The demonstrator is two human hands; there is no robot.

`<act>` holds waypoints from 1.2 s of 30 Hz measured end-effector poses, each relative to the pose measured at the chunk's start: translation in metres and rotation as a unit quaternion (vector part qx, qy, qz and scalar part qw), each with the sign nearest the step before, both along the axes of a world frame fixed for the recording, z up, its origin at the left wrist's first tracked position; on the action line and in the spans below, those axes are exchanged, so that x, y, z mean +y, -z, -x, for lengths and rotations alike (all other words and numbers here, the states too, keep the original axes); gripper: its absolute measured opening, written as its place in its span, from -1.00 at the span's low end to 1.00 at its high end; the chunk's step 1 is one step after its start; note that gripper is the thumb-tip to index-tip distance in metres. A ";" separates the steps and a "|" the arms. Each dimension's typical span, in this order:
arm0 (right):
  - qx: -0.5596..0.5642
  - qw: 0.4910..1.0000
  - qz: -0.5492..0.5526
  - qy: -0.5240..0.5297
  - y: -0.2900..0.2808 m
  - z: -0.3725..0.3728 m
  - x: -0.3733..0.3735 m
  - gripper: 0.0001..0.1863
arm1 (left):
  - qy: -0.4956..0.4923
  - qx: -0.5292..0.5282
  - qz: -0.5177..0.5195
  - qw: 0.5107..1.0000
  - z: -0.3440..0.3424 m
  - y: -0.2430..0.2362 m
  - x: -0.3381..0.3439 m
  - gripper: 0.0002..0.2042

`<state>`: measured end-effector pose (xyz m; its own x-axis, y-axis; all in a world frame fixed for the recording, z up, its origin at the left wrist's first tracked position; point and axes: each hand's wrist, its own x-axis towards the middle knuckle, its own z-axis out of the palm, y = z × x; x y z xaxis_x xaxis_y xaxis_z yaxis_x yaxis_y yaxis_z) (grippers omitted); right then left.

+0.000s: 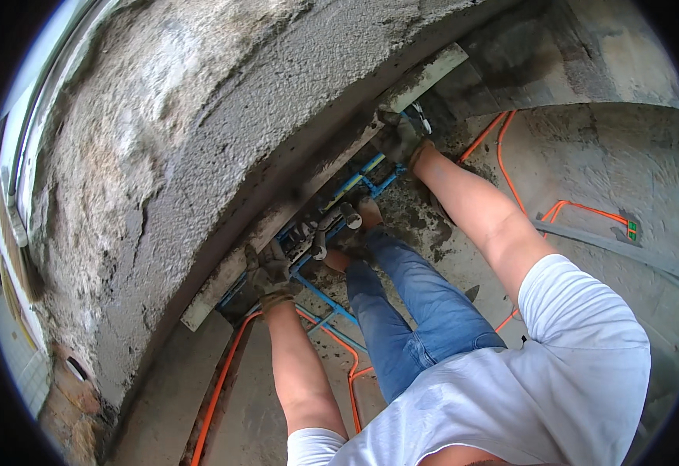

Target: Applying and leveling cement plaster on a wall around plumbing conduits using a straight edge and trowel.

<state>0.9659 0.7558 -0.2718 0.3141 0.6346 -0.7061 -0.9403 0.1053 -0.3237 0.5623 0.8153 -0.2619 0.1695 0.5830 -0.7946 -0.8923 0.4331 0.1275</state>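
A long, mortar-smeared straightedge [426, 79] lies along the lower part of a freshly rendered wall [277, 101], running from lower left to upper right. My left hand [268, 272], in a dirty grey work glove, grips it towards its lower left end. Nearer the upper right end, my right hand [402, 141], gloved too, holds the same straightedge. My arms are spread wide, and the fingers of both hands are partly hidden by the gloves and the board. Wet grey mortar covers the wall just above the board.
Blue pipes [332, 303] run along the floor beside my feet, with grey pipe stubs [350, 215] standing near them. Orange conduits [223, 373] cross the floor on both sides. Mortar droppings [433, 225] lie around my feet. A green box [631, 231] sits at the right.
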 end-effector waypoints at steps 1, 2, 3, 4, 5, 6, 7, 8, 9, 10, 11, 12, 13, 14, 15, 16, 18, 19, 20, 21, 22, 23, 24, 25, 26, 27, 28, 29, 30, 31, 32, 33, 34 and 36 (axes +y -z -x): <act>0.001 1.000 0.015 0.016 -0.001 -0.004 0.001 -0.87 | 0.001 -0.016 -0.007 1.000 -0.005 0.002 -0.001 -0.70; -0.012 1.000 -0.006 0.005 -0.002 -0.004 0.001 -0.87 | -0.003 -0.009 0.006 1.000 -0.008 0.004 -0.001 -0.69; -0.020 1.000 0.007 0.004 -0.003 -0.003 0.003 -0.88 | -0.005 -0.018 0.002 1.000 -0.007 0.006 -0.002 -0.69; -0.025 0.999 0.023 0.005 -0.004 0.003 0.004 -0.88 | 0.000 -0.013 -0.004 1.000 -0.003 0.008 -0.002 -0.69; -0.016 0.998 0.062 0.028 -0.004 0.011 0.009 -0.86 | 0.009 -0.024 -0.028 0.999 0.004 0.010 -0.002 -0.69; -0.013 0.999 0.031 0.004 -0.006 0.021 0.010 -0.86 | 0.018 -0.033 -0.055 0.998 0.013 0.011 -0.001 -0.70; -0.014 0.999 0.038 -0.006 -0.008 0.030 0.013 -0.86 | 0.015 -0.013 -0.068 0.997 0.024 0.012 -0.001 -0.70; -0.023 0.999 0.046 -0.011 -0.009 0.041 0.014 -0.85 | 0.012 0.006 -0.082 0.997 0.035 0.013 0.001 -0.70; -0.007 1.000 0.016 -0.015 -0.009 0.053 0.015 -0.87 | 0.007 0.032 -0.081 0.996 0.044 0.015 0.003 -0.69; -0.003 1.000 -0.014 -0.014 -0.009 0.060 0.015 -0.88 | 0.011 0.025 -0.091 0.995 0.051 0.016 0.006 -0.68; 0.006 0.999 -0.052 -0.017 -0.007 0.063 0.015 -0.89 | 0.013 0.023 -0.084 0.996 0.058 0.017 0.008 -0.66; -0.002 1.000 -0.013 -0.015 -0.004 0.062 0.015 -0.89 | 0.004 0.039 -0.055 0.998 0.059 0.018 0.007 -0.63; 0.000 1.000 0.015 -0.022 -0.001 0.059 0.014 -0.90 | 0.014 0.054 -0.054 0.997 0.060 0.018 0.007 -0.64; -0.001 0.998 0.056 -0.025 0.003 0.054 0.013 -0.90 | 0.012 0.030 -0.059 0.998 0.056 0.019 0.006 -0.65; 0.000 0.997 0.065 -0.033 0.007 0.046 0.013 -0.91 | 0.003 0.010 -0.052 0.999 0.050 0.020 0.004 -0.66; -0.008 0.999 0.024 -0.031 0.010 0.036 0.012 -0.91 | -0.010 0.017 -0.038 0.999 0.044 0.019 0.003 -0.67; -0.025 0.999 -0.006 -0.020 0.015 0.015 0.006 -0.90 | -0.003 -0.087 -0.045 0.995 0.024 0.021 0.001 -0.66; -0.027 0.999 -0.005 -0.017 0.016 0.001 0.005 -0.89 | 0.007 -0.132 -0.054 0.990 0.013 0.023 0.000 -0.67; -0.032 0.999 -0.015 -0.021 0.015 -0.016 0.004 -0.89 | 0.024 -0.161 -0.064 0.985 0.000 0.025 -0.001 -0.67; -0.036 0.999 0.007 -0.017 0.014 -0.029 0.003 -0.88 | 0.015 -0.110 -0.052 0.992 -0.012 0.028 -0.003 -0.68; -0.041 0.999 -0.008 -0.025 0.013 -0.040 0.002 -0.87 | 0.013 -0.101 -0.034 0.994 -0.020 0.030 -0.005 -0.68; -0.046 0.999 0.007 -0.025 0.010 -0.049 0.002 -0.86 | 0.017 -0.102 -0.021 0.994 -0.028 0.033 -0.007 -0.69; -0.058 0.997 0.038 -0.015 0.008 -0.055 0.002 -0.86 | 0.030 -0.125 -0.029 0.991 -0.034 0.035 -0.007 -0.69; -0.075 0.996 0.053 -0.004 0.007 -0.055 0.003 -0.85 | 0.020 -0.162 -0.026 0.986 -0.035 0.035 -0.008 -0.69; -0.064 0.998 0.022 -0.008 0.005 -0.054 0.004 -0.85 | 0.014 -0.134 -0.033 0.990 -0.035 0.035 -0.009 -0.69; -0.060 0.998 0.020 0.000 0.004 -0.048 0.005 -0.84 | 0.021 -0.084 -0.053 0.995 -0.032 0.033 -0.009 -0.69; -0.054 0.998 0.014 0.007 0.002 -0.040 0.006 -0.84 | 0.040 -0.074 -0.095 0.992 -0.029 0.032 -0.009 -0.68; -0.048 0.999 0.016 0.015 0.001 -0.030 0.005 -0.83 | 0.031 -0.067 -0.073 0.995 -0.023 0.029 -0.008 -0.68; -0.038 0.999 0.012 0.017 0.000 -0.019 0.004 -0.83 | 0.032 -0.095 -0.072 0.992 -0.014 0.024 -0.005 -0.67; -0.020 0.999 0.037 0.027 -0.001 -0.011 0.004 -0.82 | 0.023 -0.085 -0.050 0.995 -0.008 0.021 -0.003 -0.66; -0.024 1.000 0.016 0.010 -0.002 -0.006 0.005 -0.82 | 0.027 -0.098 -0.057 0.993 -0.005 0.019 -0.002 -0.65; -0.019 1.000 0.025 0.000 -0.002 -0.002 0.003 -0.82 | 0.021 -0.072 -0.040 0.996 -0.002 0.016 -0.001 -0.63; -0.023 1.000 0.004 -0.017 -0.002 -0.002 0.002 -0.82 | 0.000 -0.006 -0.008 1.000 -0.002 0.014 0.000 -0.62; -0.031 0.999 -0.011 -0.019 0.000 -0.013 -0.001 -0.82 | 0.047 -0.131 -0.020 0.990 -0.010 0.012 -0.001 -0.61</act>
<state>0.9785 0.7552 -0.2715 0.3322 0.6614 -0.6724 -0.9220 0.0775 -0.3793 0.5725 0.8139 -0.2735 0.4226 0.5849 -0.6923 -0.8524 0.5160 -0.0844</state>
